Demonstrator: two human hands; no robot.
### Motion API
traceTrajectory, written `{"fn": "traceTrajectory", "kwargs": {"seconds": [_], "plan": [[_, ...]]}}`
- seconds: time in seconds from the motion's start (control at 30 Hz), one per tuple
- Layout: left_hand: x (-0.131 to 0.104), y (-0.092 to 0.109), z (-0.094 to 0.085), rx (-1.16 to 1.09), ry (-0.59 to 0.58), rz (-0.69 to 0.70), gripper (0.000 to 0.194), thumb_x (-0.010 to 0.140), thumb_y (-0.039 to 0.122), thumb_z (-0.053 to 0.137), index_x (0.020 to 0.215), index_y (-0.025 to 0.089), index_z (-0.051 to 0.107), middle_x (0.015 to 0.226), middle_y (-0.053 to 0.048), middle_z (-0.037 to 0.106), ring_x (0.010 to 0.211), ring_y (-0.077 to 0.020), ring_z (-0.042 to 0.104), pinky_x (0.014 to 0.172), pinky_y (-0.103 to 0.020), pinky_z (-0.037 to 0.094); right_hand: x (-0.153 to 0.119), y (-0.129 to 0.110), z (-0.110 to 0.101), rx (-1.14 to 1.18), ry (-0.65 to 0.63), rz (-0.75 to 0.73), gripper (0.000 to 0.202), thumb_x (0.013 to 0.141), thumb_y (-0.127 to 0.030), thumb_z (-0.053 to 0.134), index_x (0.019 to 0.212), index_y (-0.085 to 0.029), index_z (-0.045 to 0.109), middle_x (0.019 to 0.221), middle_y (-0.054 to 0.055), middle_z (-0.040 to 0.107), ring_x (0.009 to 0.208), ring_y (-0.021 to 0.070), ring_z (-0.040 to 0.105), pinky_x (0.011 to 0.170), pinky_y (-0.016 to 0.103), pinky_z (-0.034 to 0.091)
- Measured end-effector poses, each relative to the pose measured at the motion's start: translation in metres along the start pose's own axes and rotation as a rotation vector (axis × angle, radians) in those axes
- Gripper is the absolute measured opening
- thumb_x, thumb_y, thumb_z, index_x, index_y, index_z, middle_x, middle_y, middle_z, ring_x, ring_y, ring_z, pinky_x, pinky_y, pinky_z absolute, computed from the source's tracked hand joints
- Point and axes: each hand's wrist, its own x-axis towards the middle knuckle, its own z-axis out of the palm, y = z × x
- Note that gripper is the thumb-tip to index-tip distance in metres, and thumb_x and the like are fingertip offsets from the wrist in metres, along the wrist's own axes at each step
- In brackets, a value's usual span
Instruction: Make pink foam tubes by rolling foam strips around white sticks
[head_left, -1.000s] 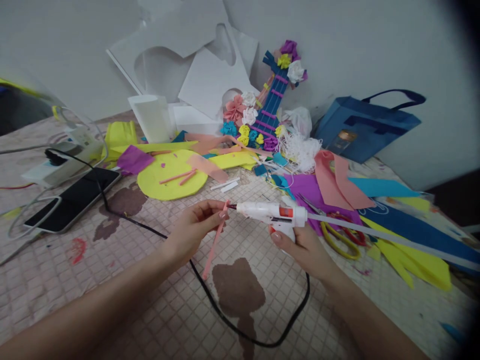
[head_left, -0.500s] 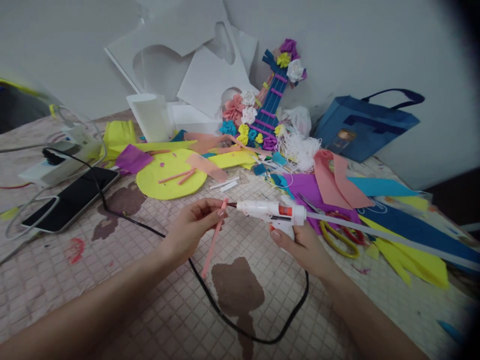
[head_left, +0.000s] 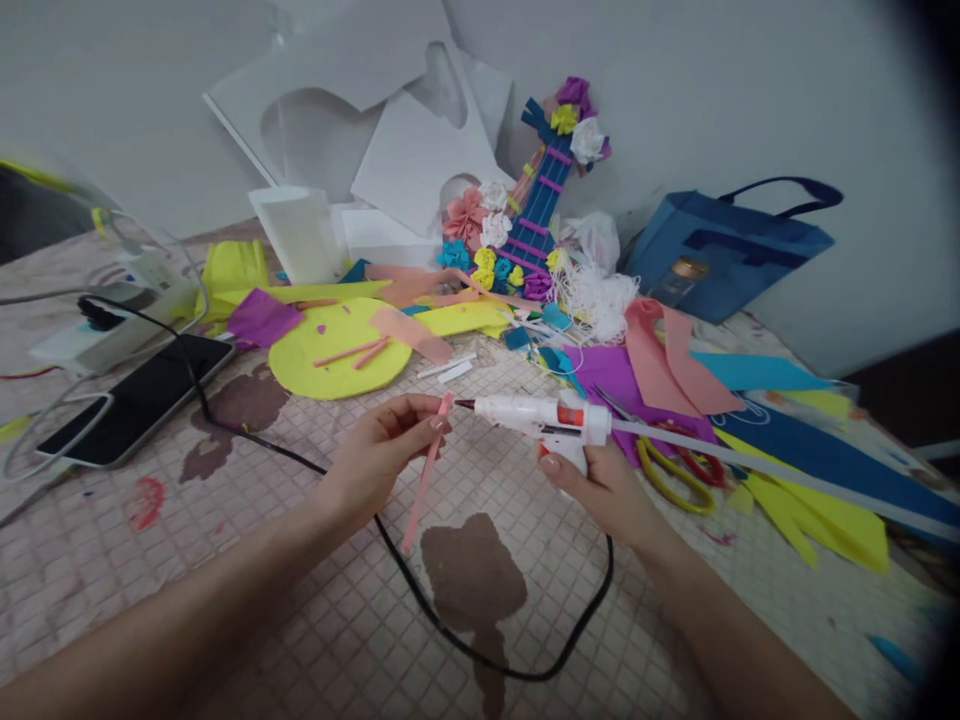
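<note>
Between the thumb and fingers of my left hand (head_left: 386, 445) is a thin pink paper strip (head_left: 422, 492), its long end hanging down toward the table. My right hand (head_left: 600, 490) is wrapped round the handle of a white hot glue gun (head_left: 517, 412). The gun's dark nozzle points left, close to the strip's top end with a small gap between them. A long white glue stick (head_left: 720, 456) juts out of the gun's back to the right. From below the gun, a black cord (head_left: 480, 655) loops across the table to the left.
A decorated blue paper guitar (head_left: 541, 205) leans at the back among paper flowers. Scissors (head_left: 675, 480) lie right, near a blue bag (head_left: 727, 255). A yellow paper disc (head_left: 337, 375), a phone (head_left: 139, 400) and a power strip (head_left: 97, 335) are on the left.
The glue gun's nozzle has drawn slightly away from the top of the pink strip, widening the gap. Both hands keep their grips, and the whole view has shifted a little.
</note>
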Motion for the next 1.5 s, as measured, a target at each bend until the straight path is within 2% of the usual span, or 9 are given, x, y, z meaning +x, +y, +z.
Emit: {"fn": "traceTrajectory", "kwargs": {"seconds": [0.2,0.37,0.5,0.83,1.0,1.07,1.2,1.27,1.5], "plan": [[-0.001,-0.001,-0.001,0.003,-0.004,-0.014,0.018,0.075,0.025,0.071,0.087,0.015,0.063,0.071,0.002,0.061,0.062,-0.0056,0.053,0.061,-0.017,0.043,0.012,0.036,0.005,-0.182,0.198,0.085,0.028,0.087,-0.04,0.045,0.076,-0.018,0.058,0.054,-0.002,0.045,0.049,0.0142,0.041,0.049,0.026,0.036],[-0.003,-0.005,0.003,0.015,-0.028,-0.074,0.018,0.075,0.027,0.071,0.086,0.016,0.063,0.071,0.002,0.061,0.062,-0.0052,0.052,0.061,-0.017,0.042,0.037,0.072,0.01,-0.319,0.27,0.001,0.025,0.086,-0.032,0.043,0.102,-0.018,0.056,0.09,0.011,0.062,0.084,0.0261,0.057,0.073,0.038,0.045],[-0.005,-0.006,0.007,0.023,-0.038,-0.108,0.018,0.073,0.027,0.072,0.085,0.016,0.062,0.069,0.003,0.06,0.06,-0.0051,0.052,0.061,-0.017,0.042,0.051,0.088,0.012,-0.294,0.292,0.011,0.025,0.088,-0.033,0.04,0.1,-0.018,0.055,0.092,0.011,0.062,0.087,0.0252,0.057,0.076,0.038,0.046],[-0.009,-0.008,0.009,0.027,-0.069,-0.136,0.018,0.075,0.026,0.071,0.087,0.016,0.062,0.072,0.002,0.06,0.063,-0.0058,0.052,0.062,-0.018,0.042,0.041,0.086,0.011,-0.283,0.288,0.007,0.031,0.083,-0.031,0.053,0.11,-0.017,0.052,0.105,0.012,0.061,0.091,0.0248,0.057,0.078,0.04,0.046],[-0.011,-0.008,0.011,0.035,-0.111,-0.126,0.017,0.076,0.027,0.07,0.086,0.016,0.062,0.072,0.002,0.06,0.062,-0.0062,0.051,0.06,-0.018,0.041,0.025,0.056,0.009,-0.27,0.534,-0.026,0.009,0.084,-0.026,0.053,0.089,-0.02,0.057,0.079,0.004,0.059,0.073,0.0181,0.054,0.069,0.033,0.045],[-0.013,-0.008,0.012,0.041,-0.129,-0.128,0.016,0.076,0.027,0.069,0.086,0.016,0.062,0.071,0.002,0.059,0.062,-0.0067,0.051,0.06,-0.019,0.041,0.018,0.035,0.015,-0.108,0.469,-0.057,0.007,0.085,-0.023,0.052,0.083,-0.02,0.057,0.075,0.001,0.057,0.068,0.0146,0.052,0.064,0.029,0.044],[-0.017,-0.007,0.016,0.063,-0.154,-0.133,0.016,0.076,0.027,0.069,0.086,0.016,0.063,0.071,0.002,0.059,0.063,-0.0081,0.051,0.061,-0.02,0.041,0.009,-0.002,0.036,0.381,0.091,0.048,0.013,0.087,-0.027,0.052,0.094,-0.021,0.061,0.083,0.001,0.058,0.063,0.0103,0.053,0.054,0.023,0.045],[-0.018,-0.007,0.017,0.082,-0.17,-0.124,0.016,0.077,0.028,0.068,0.087,0.016,0.064,0.074,0.001,0.061,0.065,-0.0092,0.051,0.062,-0.021,0.041,0.007,-0.011,0.047,0.608,-0.004,0.095,0.018,0.087,-0.03,0.053,0.1,-0.022,0.061,0.083,0.001,0.058,0.062,0.0101,0.053,0.052,0.022,0.046],[-0.018,-0.011,0.019,0.098,-0.217,-0.096,0.013,0.079,0.028,0.066,0.085,0.017,0.065,0.076,-0.001,0.064,0.068,-0.0118,0.054,0.063,-0.022,0.041,0.006,-0.011,0.056,0.792,0.004,0.12,0.02,0.087,-0.034,0.054,0.098,-0.022,0.066,0.083,0.002,0.059,0.068,0.0108,0.054,0.055,0.023,0.048]]}}
